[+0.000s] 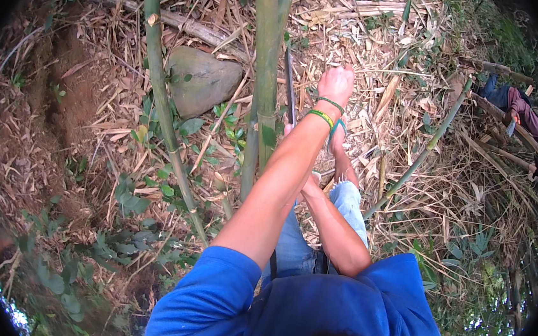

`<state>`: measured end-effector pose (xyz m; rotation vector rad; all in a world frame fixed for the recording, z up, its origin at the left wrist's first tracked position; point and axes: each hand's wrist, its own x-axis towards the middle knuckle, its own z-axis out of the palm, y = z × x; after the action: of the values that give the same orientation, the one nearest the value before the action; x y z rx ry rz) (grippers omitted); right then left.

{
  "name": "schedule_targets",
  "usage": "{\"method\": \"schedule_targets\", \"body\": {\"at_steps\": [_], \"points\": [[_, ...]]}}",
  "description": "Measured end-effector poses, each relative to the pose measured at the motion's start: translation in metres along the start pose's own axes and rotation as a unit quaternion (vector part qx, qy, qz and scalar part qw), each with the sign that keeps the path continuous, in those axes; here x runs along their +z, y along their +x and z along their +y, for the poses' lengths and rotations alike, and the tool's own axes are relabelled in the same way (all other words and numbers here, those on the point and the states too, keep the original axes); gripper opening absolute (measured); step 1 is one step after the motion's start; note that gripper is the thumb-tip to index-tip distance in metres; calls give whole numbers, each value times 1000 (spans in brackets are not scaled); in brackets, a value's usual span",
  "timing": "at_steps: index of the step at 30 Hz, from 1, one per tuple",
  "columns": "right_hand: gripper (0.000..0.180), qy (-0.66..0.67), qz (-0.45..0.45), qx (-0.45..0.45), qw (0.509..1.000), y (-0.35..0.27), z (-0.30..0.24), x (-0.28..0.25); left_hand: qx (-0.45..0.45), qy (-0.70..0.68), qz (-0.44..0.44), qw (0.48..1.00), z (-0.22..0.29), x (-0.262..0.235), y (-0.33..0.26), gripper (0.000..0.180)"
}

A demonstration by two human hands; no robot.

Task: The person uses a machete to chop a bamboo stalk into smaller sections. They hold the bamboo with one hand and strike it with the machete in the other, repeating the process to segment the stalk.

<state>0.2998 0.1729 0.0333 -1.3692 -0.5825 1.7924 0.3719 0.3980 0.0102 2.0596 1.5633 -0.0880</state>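
My left hand (336,83) is stretched forward as a closed fist, with green bands on the wrist, just right of a thick green bamboo stalk (265,84). I cannot make out anything in that fist. My right hand (309,185) is mostly hidden behind my left forearm, near my knee. Fingertips show at the foot of a long dark knife blade (289,86), which rises between the stalk and my left hand. Below are my jeans (349,204) and my foot in a teal-strapped sandal (338,132).
A thinner bamboo stalk (159,101) leans at the left beside a grey rock (201,80). A cut green stem (420,154) slants at the right. Dry leaves and husks cover the ground, with a bare earth bank on the left. Another person (520,110) crouches at the upper right.
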Motion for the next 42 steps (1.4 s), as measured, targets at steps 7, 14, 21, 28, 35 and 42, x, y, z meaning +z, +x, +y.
{"method": "schedule_targets", "body": {"at_steps": [7, 14, 21, 28, 35, 42], "points": [[50, -40, 4, 112, 993, 15, -51, -3, 2, -30, -21, 999, 8, -7, -12, 27], [48, -90, 80, 220, 968, 22, -38, -4, -40, -88, -22, 995, 18, -2, -12, 32], [45, -13, 35, 369, 929, -24, 58, -79, 124, -192, 106, 968, 100, -21, -16, 20], [49, 49, 153, 180, 971, 8, -71, -57, 226, -120, 316, 914, 45, -138, 7, 17], [52, -51, 208, -56, 975, 37, -97, 26, -196, -83, 324, 922, -145, -224, -154, 32], [58, -59, 83, 316, 943, 34, -60, 17, -308, -67, 221, 923, -212, -120, -362, 34]]}}
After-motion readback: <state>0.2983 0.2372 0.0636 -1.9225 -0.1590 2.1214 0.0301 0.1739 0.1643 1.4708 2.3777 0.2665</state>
